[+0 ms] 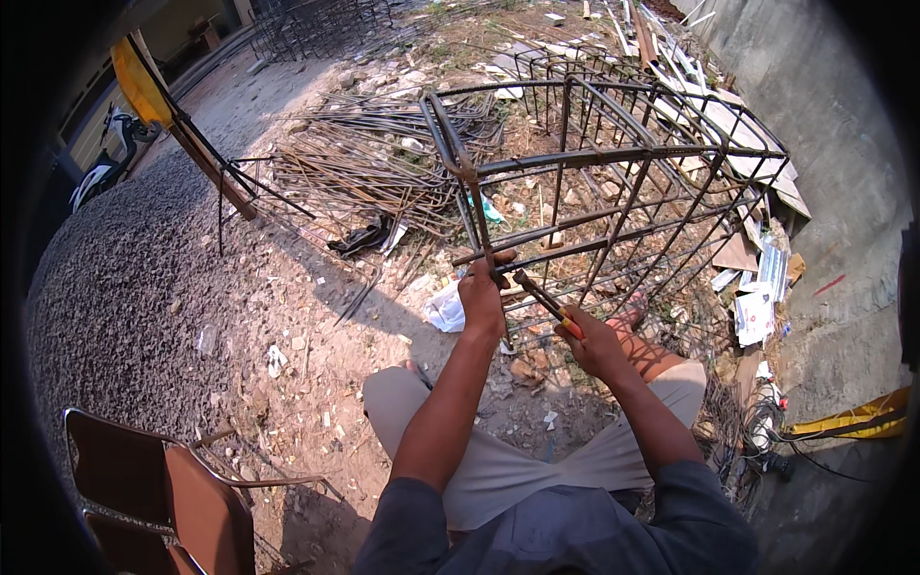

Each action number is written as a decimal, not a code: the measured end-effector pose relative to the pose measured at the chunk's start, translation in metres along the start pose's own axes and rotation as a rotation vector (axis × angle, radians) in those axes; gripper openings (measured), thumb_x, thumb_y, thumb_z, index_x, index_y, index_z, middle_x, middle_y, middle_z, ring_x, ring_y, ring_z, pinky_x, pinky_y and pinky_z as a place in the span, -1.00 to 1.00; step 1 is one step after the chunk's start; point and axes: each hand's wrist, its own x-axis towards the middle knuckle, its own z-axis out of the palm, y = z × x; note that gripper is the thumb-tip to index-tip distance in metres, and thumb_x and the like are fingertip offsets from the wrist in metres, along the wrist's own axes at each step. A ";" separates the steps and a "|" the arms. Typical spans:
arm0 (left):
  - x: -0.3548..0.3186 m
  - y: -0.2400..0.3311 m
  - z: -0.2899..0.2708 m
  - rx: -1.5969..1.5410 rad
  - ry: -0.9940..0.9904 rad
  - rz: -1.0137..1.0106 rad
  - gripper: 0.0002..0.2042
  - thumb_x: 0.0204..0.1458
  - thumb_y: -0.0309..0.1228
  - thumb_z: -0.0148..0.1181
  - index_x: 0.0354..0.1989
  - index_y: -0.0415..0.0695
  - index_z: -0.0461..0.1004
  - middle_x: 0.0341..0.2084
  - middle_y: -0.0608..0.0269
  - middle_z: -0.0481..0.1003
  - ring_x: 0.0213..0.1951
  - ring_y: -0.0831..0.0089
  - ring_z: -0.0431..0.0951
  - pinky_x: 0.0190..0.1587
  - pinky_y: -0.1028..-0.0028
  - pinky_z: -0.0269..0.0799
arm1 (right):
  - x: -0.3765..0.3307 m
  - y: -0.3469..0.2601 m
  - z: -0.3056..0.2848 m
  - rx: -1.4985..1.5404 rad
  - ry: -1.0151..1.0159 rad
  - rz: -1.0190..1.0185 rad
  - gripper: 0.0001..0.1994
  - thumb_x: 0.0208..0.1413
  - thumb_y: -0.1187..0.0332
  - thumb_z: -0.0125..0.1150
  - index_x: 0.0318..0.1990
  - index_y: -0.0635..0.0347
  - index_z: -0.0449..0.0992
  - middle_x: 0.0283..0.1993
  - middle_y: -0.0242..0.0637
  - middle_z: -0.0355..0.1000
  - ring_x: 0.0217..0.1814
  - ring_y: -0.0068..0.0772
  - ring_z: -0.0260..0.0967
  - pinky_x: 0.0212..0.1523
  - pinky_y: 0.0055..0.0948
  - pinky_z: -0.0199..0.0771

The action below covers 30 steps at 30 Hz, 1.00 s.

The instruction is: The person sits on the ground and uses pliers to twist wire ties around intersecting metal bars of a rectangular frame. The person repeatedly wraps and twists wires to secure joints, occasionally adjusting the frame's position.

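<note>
A long cage of rusty rebar (565, 153), with square stirrups tied along its bars, stretches from in front of me toward the far right. My left hand (482, 302) is closed round the lower near corner of the cage, where a stirrup meets a lengthwise bar. Just to its right, my right hand (596, 347) grips pincers (546, 303) by their red and yellow handles. The tool's dark head points up and left, close to the bars beside my left hand. Whether its jaws touch a tie wire is too small to tell.
Loose steel rods (374, 158) lie heaped behind the cage's near end. A gravel pile (125, 278) rises at left, above brown chairs (206, 498). A concrete wall (834, 211) runs along the right, with scrap boards (738, 129) against it. Rubble covers the ground.
</note>
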 end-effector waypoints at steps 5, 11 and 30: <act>-0.005 0.004 0.012 -0.070 -0.004 -0.027 -0.50 0.43 -0.03 -0.13 -0.14 -0.29 0.52 -0.15 -0.02 0.62 -0.31 0.32 0.63 -0.19 0.34 0.61 | -0.025 0.001 0.025 1.795 -0.911 0.627 -0.49 0.43 -0.07 -0.05 0.21 0.20 0.35 -0.50 -0.45 0.23 -0.52 -0.47 0.25 -0.54 -0.38 0.36; -0.006 0.002 0.009 -0.070 0.005 0.027 -0.44 0.41 0.05 -0.13 -0.12 -0.32 0.51 -0.14 -0.01 0.62 -0.31 0.33 0.62 -0.19 0.33 0.59 | -0.019 -0.011 0.001 1.193 -0.788 0.417 -0.39 0.20 -0.12 0.30 0.10 0.24 0.35 -0.39 -0.25 0.47 -0.37 -0.34 0.52 -0.43 -0.29 0.50; -0.007 -0.003 0.023 0.015 0.147 0.038 -0.37 0.41 0.15 -0.30 -0.19 -0.17 0.54 -0.13 0.14 0.65 -0.19 0.51 0.52 -0.10 0.43 0.28 | 0.037 0.007 -0.049 -0.397 -0.210 -0.036 -0.68 0.23 0.22 0.26 -0.02 0.11 0.30 -0.30 -0.08 0.47 -0.30 0.13 0.51 -0.32 0.03 0.47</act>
